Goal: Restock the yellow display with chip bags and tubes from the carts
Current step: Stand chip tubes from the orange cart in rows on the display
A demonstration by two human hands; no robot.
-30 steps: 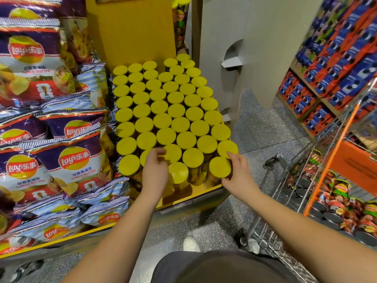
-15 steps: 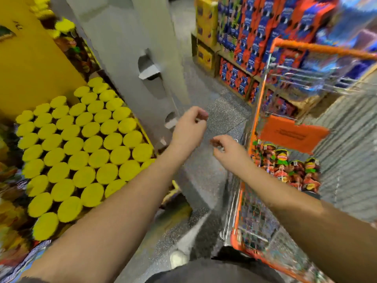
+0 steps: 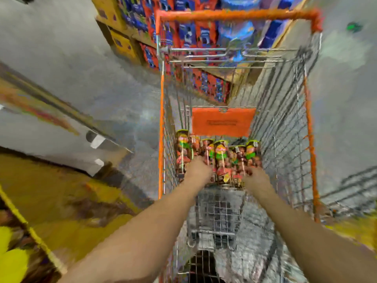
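At the far end of the orange-framed cart [image 3: 162, 111], a cluster of chip tubes [image 3: 219, 157] is reached for by both hands. The left hand [image 3: 197, 169] and right hand [image 3: 256, 177] are met by the tubes (grip cannot be told through the blur). Tubes remain to be moved to the yellow display [image 3: 42, 193], glimpsed at left.

Definitely a shop: wire shopping cart [image 3: 285, 111] with orange trim dead ahead, shelves [image 3: 183, 37] of boxed goods stacked at 12 o'clock, snack tubes [image 3: 221, 154] in the cart, yellow display [image 3: 61, 193] at 8 o'clock.
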